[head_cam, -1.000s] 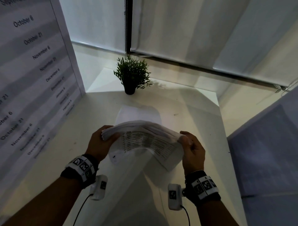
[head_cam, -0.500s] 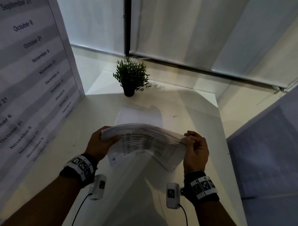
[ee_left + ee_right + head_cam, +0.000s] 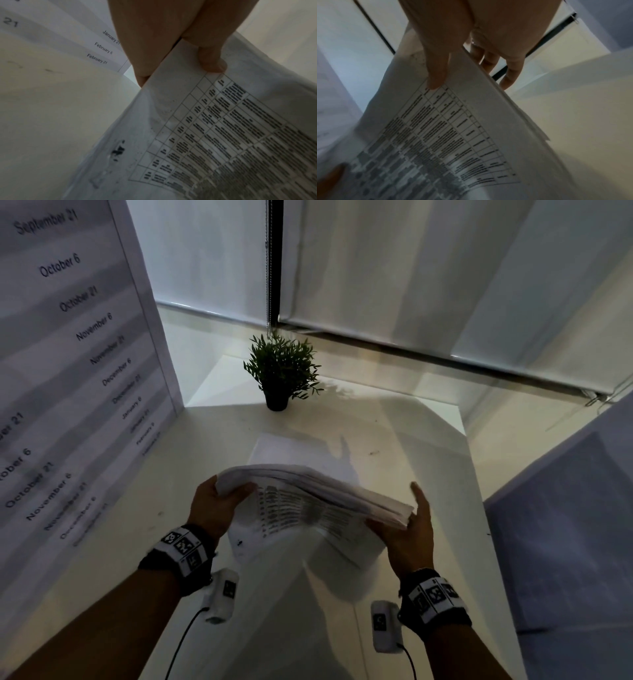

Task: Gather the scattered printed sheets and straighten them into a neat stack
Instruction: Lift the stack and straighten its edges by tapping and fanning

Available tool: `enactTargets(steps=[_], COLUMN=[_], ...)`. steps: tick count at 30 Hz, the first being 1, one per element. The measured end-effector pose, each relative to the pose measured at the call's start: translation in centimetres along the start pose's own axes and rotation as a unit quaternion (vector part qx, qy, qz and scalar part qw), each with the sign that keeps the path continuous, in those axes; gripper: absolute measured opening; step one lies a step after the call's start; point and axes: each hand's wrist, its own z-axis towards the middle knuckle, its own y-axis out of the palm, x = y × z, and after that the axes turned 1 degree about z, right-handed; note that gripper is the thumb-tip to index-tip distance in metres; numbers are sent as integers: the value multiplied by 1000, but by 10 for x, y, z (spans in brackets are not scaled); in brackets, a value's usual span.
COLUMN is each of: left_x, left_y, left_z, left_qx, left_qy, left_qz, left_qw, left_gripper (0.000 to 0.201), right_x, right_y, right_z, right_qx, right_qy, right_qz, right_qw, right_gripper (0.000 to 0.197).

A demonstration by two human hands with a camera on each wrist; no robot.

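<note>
A thick stack of printed sheets (image 3: 308,487) hangs above the white table (image 3: 171,535), sagging and fanned, with a table of text on its near face (image 3: 223,135). My left hand (image 3: 226,494) grips the stack's left end, thumb (image 3: 212,63) on the printed face and fingers behind. My right hand (image 3: 397,508) holds the right end: the thumb (image 3: 435,81) presses the printed face (image 3: 453,135), and the fingers (image 3: 508,77) stretch straight behind the edge. One loose sheet (image 3: 284,450) lies flat on the table beyond the stack.
A small potted plant (image 3: 281,371) stands at the table's far edge. A tall panel printed with dates (image 3: 68,371) walls the left side. A blue-grey partition (image 3: 565,525) stands to the right, past the table's right edge. Blinds hang behind.
My right hand has slid down and outward along the stack's right end, and its fingers have straightened from a curled grip. The stack leans lower on the right. The left hand keeps its grip.
</note>
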Motion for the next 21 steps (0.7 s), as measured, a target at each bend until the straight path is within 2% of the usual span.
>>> enactTargets(steps=[2, 4, 7, 9, 11, 12, 13, 15, 17, 19, 21], left_x=[11, 26, 46, 41, 22, 12, 6, 5, 11, 16, 19], left_y=[3, 5, 1, -4, -9, -9, -8, -4, 0, 1, -4], left_z=[0, -1, -8, -17, -24, -27, -28, -28, -28, -30, -33], left_qx=[-2, -3, 15, -1, -18, -22, -23, -17, 1, 24, 21], left_qy=[-12, 26, 129, 153, 107, 91, 87, 95, 98, 94, 89], left_qz=[-12, -4, 87, 186, 230, 232, 237, 242, 216, 205, 182], left_qw=[1000, 1000, 988, 971, 967, 968, 967, 966, 971, 974, 979], left_gripper=[17, 12, 14, 17, 29, 29, 24, 11, 12, 14, 19], right_x=[-5, -16, -26, -23, -8, -3, -1, 0, -1, -4, -5], right_y=[6, 8, 1, -2, 1, 4, 7, 12, 12, 11, 9], right_z=[4, 7, 4, -6, -16, -18, -20, -17, -15, -14, -17], right_qx=[29, 53, 76, 75, 64, 61, 65, 69, 80, 88, 88], right_qy=[-13, -45, -81, -99, -59, -36, -16, -10, -21, -35, -47], right_qz=[-49, -41, 17, -20, -3, 10, 4, -41, -46, -34, -41], right_qw=[998, 997, 994, 992, 996, 997, 998, 997, 996, 995, 994], right_gripper=[43, 27, 27, 32, 47, 51, 49, 30, 18, 21, 31])
